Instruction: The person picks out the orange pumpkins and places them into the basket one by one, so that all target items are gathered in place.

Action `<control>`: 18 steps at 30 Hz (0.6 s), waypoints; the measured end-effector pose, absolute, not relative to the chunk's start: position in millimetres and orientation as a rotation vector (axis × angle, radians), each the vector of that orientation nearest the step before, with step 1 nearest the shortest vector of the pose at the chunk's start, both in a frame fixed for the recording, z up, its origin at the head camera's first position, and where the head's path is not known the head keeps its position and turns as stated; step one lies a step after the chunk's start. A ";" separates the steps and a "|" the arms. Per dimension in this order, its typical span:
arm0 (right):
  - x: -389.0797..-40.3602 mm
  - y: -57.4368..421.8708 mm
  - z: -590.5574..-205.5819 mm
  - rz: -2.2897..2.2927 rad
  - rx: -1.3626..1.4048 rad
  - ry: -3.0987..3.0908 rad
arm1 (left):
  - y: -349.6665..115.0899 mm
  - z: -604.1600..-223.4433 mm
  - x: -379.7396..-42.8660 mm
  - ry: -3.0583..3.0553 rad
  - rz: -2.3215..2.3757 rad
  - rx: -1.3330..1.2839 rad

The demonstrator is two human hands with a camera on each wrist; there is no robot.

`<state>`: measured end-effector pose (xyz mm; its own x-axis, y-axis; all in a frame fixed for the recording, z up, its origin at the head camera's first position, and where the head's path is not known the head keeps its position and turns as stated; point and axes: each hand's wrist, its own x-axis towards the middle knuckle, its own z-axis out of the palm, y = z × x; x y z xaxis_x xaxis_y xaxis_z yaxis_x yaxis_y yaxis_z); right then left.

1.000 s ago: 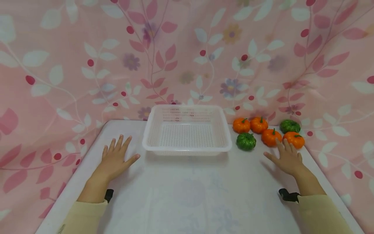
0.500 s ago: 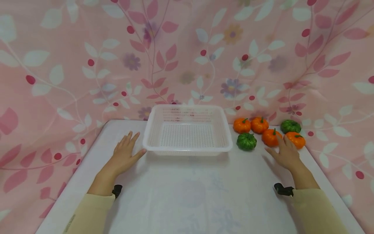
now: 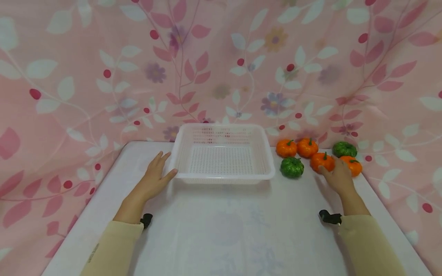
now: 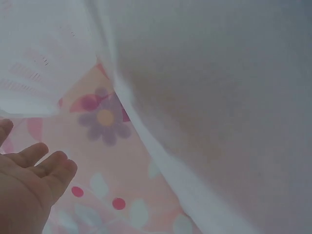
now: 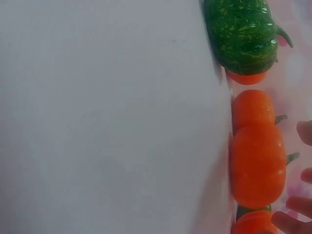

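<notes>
My left hand (image 3: 154,180) is beside a white plastic basket (image 3: 221,176), its thumb at the front left corner and its fingers along the left side. The fingers (image 4: 53,168) are loosely extended and hold nothing. On the right, my right hand (image 3: 340,178) is over a small orange pumpkin (image 3: 321,164), thumb overlapping its front and fingers spread at its right side. In the right wrist view the fingertips (image 5: 304,132) are above and apart from this orange pumpkin (image 5: 258,165). Another orange pumpkin (image 3: 354,167) is partly hidden behind the hand.
Two more orange pumpkins (image 3: 286,148) sit at the back, right of the basket. A green pumpkin (image 3: 292,168) lies in front of them, and another green one (image 3: 344,149) is at the back right. Pink floral cloth (image 3: 221,69) hangs behind the white table (image 3: 221,226).
My left hand has moved right and forward to the basket's left side. My right hand has moved slightly left and forward over the orange pumpkin, its thumb now in front of it.
</notes>
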<state>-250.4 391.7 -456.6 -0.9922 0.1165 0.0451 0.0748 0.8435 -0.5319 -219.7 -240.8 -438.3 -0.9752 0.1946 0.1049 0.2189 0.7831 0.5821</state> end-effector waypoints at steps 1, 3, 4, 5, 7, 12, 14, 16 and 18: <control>-251.4 390.9 -455.9 0.869 -0.180 -2.942 | -240.0 -438.0 -220.3 -2.928 -0.985 -0.338; -254.0 390.0 -454.8 0.912 -0.231 -2.937 | -238.1 -437.4 -221.9 -2.927 -1.024 -0.340; -255.3 389.7 -454.5 0.937 -0.254 -2.931 | -237.5 -437.5 -223.2 -2.926 -1.039 -0.341; -256.7 389.7 -454.4 0.959 -0.273 -2.925 | -236.8 -437.6 -224.3 -2.920 -1.059 -0.346; -259.9 390.3 -455.2 1.003 -0.302 -2.901 | -235.5 -437.8 -226.3 -2.908 -1.117 -0.355; -266.3 391.5 -460.6 1.144 -0.391 -2.815 | -232.8 -437.3 -229.5 -2.876 -1.307 -0.342; -268.3 391.1 -462.7 1.183 -0.426 -2.791 | -232.3 -436.9 -230.4 -2.866 -1.366 -0.331; -269.6 389.9 -463.9 1.200 -0.459 -2.783 | -232.0 -436.7 -230.7 -2.858 -1.410 -0.323; -270.5 389.2 -464.2 1.206 -0.476 -2.780 | -231.5 -436.5 -230.9 -2.855 -1.443 -0.313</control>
<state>-270.5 389.2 -464.2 -0.9491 0.3102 -0.0549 0.2520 0.6430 -0.7232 -230.9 -231.5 -436.5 -0.9785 0.2051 0.0232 0.1403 0.5784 0.8036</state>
